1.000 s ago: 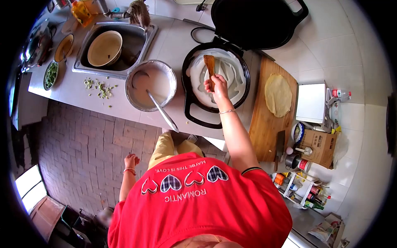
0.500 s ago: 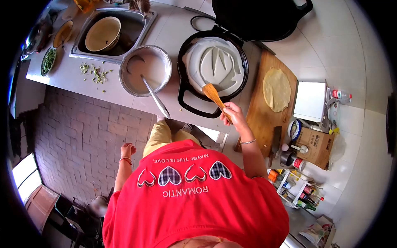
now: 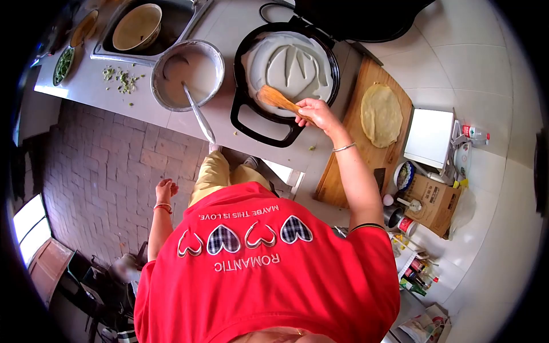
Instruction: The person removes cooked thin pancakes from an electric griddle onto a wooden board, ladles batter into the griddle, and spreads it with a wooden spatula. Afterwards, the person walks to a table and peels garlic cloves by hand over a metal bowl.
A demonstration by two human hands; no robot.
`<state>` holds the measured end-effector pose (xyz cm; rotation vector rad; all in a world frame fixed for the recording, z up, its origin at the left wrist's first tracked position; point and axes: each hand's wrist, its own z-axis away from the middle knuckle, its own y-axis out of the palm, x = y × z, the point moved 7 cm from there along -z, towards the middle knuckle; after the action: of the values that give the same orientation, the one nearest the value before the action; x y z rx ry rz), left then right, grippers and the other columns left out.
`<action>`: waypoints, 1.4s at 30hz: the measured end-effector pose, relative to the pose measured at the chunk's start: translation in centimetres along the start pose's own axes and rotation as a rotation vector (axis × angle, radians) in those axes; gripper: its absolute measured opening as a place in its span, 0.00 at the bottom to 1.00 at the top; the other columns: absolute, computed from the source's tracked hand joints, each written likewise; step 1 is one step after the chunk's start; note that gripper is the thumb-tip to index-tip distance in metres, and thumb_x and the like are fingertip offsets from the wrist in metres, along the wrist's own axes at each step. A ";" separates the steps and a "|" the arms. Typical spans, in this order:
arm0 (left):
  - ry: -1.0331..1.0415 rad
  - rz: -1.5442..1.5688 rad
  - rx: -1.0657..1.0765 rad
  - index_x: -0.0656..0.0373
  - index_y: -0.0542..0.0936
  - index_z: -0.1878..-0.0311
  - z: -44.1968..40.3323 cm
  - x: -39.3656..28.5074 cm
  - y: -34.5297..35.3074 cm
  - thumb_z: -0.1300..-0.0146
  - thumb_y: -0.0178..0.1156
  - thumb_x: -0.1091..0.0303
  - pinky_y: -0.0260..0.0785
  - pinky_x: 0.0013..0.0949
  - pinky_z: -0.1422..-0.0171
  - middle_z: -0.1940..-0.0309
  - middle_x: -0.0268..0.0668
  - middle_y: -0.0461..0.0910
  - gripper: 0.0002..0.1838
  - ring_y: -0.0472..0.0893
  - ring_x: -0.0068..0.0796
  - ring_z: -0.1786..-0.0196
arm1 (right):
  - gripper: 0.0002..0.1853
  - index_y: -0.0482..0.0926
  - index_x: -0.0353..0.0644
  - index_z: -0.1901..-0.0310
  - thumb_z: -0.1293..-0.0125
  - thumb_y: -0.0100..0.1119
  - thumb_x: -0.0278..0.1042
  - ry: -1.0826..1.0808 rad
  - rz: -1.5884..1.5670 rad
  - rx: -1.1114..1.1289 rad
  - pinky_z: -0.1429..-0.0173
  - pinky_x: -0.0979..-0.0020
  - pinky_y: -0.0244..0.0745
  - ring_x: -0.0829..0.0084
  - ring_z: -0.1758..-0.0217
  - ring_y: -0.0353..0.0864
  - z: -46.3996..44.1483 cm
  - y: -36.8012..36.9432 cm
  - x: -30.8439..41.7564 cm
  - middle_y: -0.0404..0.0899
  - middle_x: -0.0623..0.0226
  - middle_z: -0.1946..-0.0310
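Note:
My right hand [image 3: 315, 113] is closed around the handle of a wooden spatula [image 3: 279, 98]. The spatula's broad end lies at the lower left edge of the white batter [image 3: 296, 64], which is spread with grooves across a black electric griddle [image 3: 242, 108]. Left of the griddle stands a metal bowl [image 3: 155, 91] of pale batter, a ladle [image 3: 199, 115] leaning in it with its handle over the counter edge. My left hand [image 3: 166, 188] hangs low over the brick floor, fingers loosely curled, with nothing visible in it.
A cooked flatbread [image 3: 381, 115] lies on a wooden board [image 3: 337, 171] at the right. The griddle's black lid [image 3: 377, 20] is raised behind. At the left are a sink [image 3: 103, 50] holding a basin [image 3: 137, 27], green scraps [image 3: 123, 79] and a dish of chopped greens [image 3: 63, 66].
My right hand has swept the spatula left and up along the near edge of the batter. The whole view has shifted slightly. My left hand still hangs at my side.

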<state>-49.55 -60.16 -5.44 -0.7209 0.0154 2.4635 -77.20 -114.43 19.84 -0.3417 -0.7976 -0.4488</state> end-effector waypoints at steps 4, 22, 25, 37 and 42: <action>-0.019 0.001 -0.026 0.62 0.75 0.57 1.1 2.4 0.0 0.38 0.53 0.71 0.76 0.34 0.73 0.72 0.41 0.79 0.08 0.82 0.36 0.73 | 0.13 0.74 0.33 0.53 0.39 0.54 0.28 0.099 0.115 0.046 0.70 0.78 0.72 0.78 0.74 0.78 1.0 -3.4 -1.7 0.80 0.65 0.73; -0.063 0.060 -0.033 0.60 0.75 0.56 1.3 6.9 -0.3 0.37 0.52 0.72 0.77 0.34 0.73 0.72 0.38 0.79 0.08 0.82 0.34 0.74 | 0.11 0.83 0.49 0.62 0.43 0.52 0.33 -0.095 1.076 0.005 0.51 0.63 0.67 0.68 0.63 0.81 0.5 -10.9 7.9 0.83 0.66 0.67; -0.069 0.072 -0.038 0.59 0.76 0.55 1.5 5.8 0.3 0.37 0.51 0.72 0.77 0.34 0.71 0.71 0.38 0.79 0.08 0.82 0.33 0.72 | 0.11 0.83 0.51 0.62 0.43 0.51 0.32 -0.186 1.307 0.089 0.44 0.62 0.61 0.67 0.58 0.80 -1.4 -8.6 8.1 0.83 0.66 0.67; -0.150 0.123 -0.072 0.59 0.76 0.56 1.2 9.0 -0.8 0.38 0.51 0.74 0.77 0.33 0.71 0.73 0.38 0.78 0.09 0.80 0.31 0.74 | 0.11 0.84 0.50 0.73 0.49 0.53 0.23 -0.158 1.772 0.028 0.42 0.51 0.61 0.61 0.58 0.81 -6.3 -12.1 11.7 0.83 0.61 0.68; -0.158 0.108 -0.071 0.59 0.75 0.56 0.3 9.6 -0.2 0.37 0.51 0.73 0.75 0.31 0.72 0.73 0.37 0.78 0.08 0.81 0.31 0.74 | 0.08 0.83 0.43 0.75 0.49 0.53 0.25 -0.308 2.027 -0.014 0.43 0.53 0.66 0.62 0.59 0.82 -9.9 -12.1 14.9 0.83 0.57 0.69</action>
<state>-56.22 -54.96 -9.94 -0.5656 -0.0960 2.6292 -68.20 -133.12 25.99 -1.0280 -0.4010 1.5199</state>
